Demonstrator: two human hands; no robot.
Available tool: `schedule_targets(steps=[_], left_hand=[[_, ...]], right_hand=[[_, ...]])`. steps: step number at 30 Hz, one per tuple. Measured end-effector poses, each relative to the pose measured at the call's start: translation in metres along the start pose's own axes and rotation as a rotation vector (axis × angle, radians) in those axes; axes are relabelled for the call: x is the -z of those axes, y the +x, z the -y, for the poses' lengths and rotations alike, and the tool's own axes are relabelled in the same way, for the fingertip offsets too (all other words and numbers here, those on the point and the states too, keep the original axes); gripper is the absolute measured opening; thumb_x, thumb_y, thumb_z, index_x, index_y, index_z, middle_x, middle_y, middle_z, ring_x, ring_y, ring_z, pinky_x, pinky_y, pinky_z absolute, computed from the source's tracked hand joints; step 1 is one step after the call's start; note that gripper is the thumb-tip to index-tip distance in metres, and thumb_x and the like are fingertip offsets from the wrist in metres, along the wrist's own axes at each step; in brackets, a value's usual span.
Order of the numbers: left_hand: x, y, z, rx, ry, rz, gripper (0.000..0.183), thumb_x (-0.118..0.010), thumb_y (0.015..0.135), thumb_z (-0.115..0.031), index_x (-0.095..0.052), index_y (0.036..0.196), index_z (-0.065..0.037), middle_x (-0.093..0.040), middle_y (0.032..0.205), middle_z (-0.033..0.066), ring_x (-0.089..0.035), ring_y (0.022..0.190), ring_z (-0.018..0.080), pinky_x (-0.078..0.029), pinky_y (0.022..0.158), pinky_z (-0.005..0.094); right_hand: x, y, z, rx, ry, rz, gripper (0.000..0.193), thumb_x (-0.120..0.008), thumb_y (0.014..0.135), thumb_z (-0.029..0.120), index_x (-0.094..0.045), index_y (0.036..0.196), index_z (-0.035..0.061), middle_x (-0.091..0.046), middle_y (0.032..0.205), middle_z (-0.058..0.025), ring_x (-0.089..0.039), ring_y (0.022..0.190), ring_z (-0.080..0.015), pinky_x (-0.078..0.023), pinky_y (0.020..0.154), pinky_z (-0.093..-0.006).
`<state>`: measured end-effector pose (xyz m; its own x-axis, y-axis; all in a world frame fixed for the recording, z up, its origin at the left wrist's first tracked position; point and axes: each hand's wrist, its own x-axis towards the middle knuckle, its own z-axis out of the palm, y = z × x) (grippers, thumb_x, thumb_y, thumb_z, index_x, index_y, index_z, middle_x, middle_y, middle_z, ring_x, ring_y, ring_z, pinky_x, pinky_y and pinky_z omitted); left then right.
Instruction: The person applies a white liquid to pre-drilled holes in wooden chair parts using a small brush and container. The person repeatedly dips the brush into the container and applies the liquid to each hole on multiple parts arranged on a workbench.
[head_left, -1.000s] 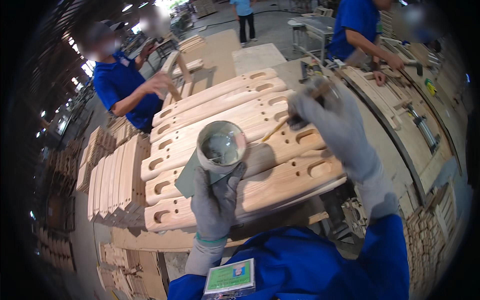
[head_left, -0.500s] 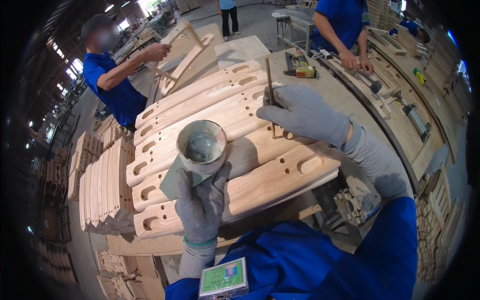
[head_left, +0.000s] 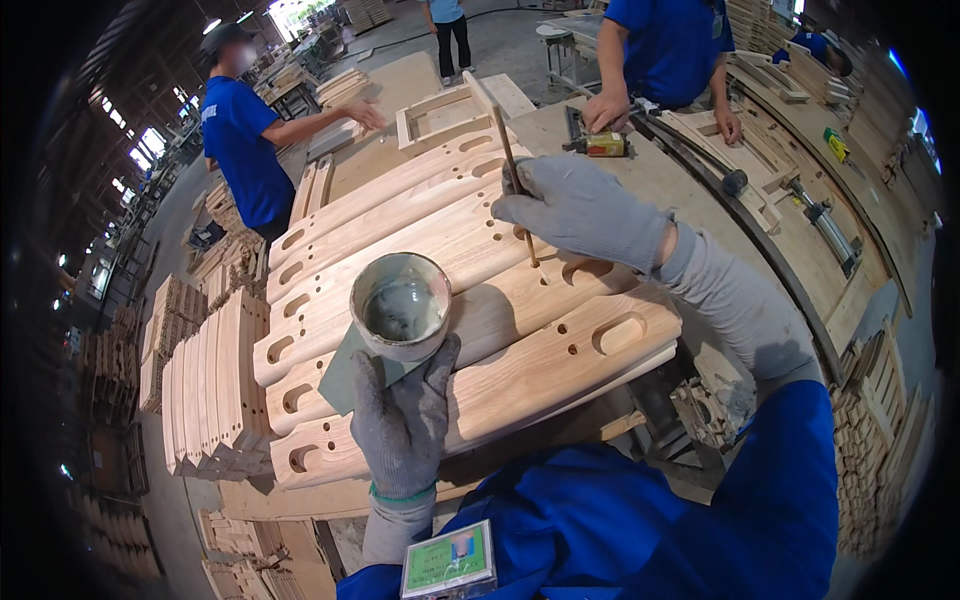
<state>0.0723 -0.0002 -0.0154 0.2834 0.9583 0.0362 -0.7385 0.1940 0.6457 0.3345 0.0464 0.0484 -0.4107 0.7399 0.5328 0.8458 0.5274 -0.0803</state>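
Note:
My gloved left hand (head_left: 405, 430) is closed around the lower part of a round cup (head_left: 400, 345) with pale, whitish liquid inside. A flat grey-green piece (head_left: 345, 375) sticks out between the cup and the hand. Between the thumb and fingers of my gloved right hand (head_left: 585, 215) is a thin brown stick (head_left: 508, 150). The stick slants downward, and its lower tip is at a small round hole in one of the light wooden slats (head_left: 560, 365). Several such slats lie side by side in front of me, with oval slots and small holes near their ends.
A wooden frame (head_left: 440, 118) lies past the slats. At the left a co-worker (head_left: 240, 150) stands with an arm stretched out. Another co-worker at the right has a hand on a nail gun (head_left: 600, 145). Stacked slats (head_left: 215, 385) stand at the left; a mallet (head_left: 735, 182) lies at the right.
My right hand and the stick moved slightly left, the tip to a hole. The left co-worker has let go of the wooden frame, now lying down. The right co-worker's hand moved onto the nail gun.

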Motion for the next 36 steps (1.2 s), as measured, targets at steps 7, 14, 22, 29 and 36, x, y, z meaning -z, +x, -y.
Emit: schedule_targets(steps=[7,14,22,29,36], left_hand=[[-0.004,0.0,-0.001,0.003,-0.007,0.035,0.055,-0.037,0.098,-0.036,-0.027,0.136,0.004,-0.038,0.135,0.0238,-0.042,0.123,0.0365,-0.039,0.103,0.0464],[-0.005,0.0,0.001,-0.059,0.09,0.081,0.045,-0.034,0.1,-0.031,-0.035,0.133,0.0,-0.046,0.129,0.0123,-0.049,0.115,0.0239,-0.043,0.095,0.0419],[-0.01,0.001,0.004,-0.151,0.057,0.082,0.035,-0.041,0.098,-0.016,-0.041,0.128,0.002,-0.051,0.123,0.0136,-0.053,0.109,0.0208,-0.048,0.094,0.0391],[0.003,-0.015,0.009,-0.892,1.242,0.102,0.036,-0.05,0.092,-0.004,-0.045,0.126,0.007,-0.055,0.121,0.0148,-0.055,0.107,0.0177,-0.044,0.089,0.0274],[0.013,-0.013,0.016,-0.895,1.199,-0.04,0.045,-0.047,0.087,0.007,-0.04,0.132,0.008,-0.053,0.117,0.0153,-0.056,0.098,0.0141,-0.046,0.081,0.022]], right_hand=[[0.011,-0.013,0.009,-0.17,0.191,0.096,0.022,-0.056,0.085,0.024,-0.06,0.091,0.0029,-0.057,0.078,-0.0157,-0.06,0.074,-0.03,-0.048,0.063,-0.0388],[0.025,-0.009,0.02,-0.525,0.389,0.171,0.028,-0.054,0.087,0.028,-0.061,0.092,0.0009,-0.06,0.081,-0.0162,-0.059,0.068,-0.0317,-0.048,0.062,-0.037],[0.054,-0.026,0.07,-0.56,1.103,-0.272,0.015,-0.063,0.084,0.011,-0.058,0.09,-0.0022,-0.064,0.085,-0.0109,-0.062,0.075,-0.0137,-0.052,0.066,-0.0264],[0.024,-0.059,0.123,-0.241,1.068,-0.315,0.013,-0.062,0.082,-0.003,-0.055,0.093,-0.0042,-0.061,0.094,-0.0202,-0.064,0.084,-0.0246,-0.056,0.072,-0.0322],[0.027,-0.072,0.131,0.225,0.808,-0.305,0.024,-0.062,0.078,-0.008,-0.056,0.099,0.0018,-0.061,0.104,-0.0246,-0.065,0.092,-0.0331,-0.057,0.072,-0.0356]])
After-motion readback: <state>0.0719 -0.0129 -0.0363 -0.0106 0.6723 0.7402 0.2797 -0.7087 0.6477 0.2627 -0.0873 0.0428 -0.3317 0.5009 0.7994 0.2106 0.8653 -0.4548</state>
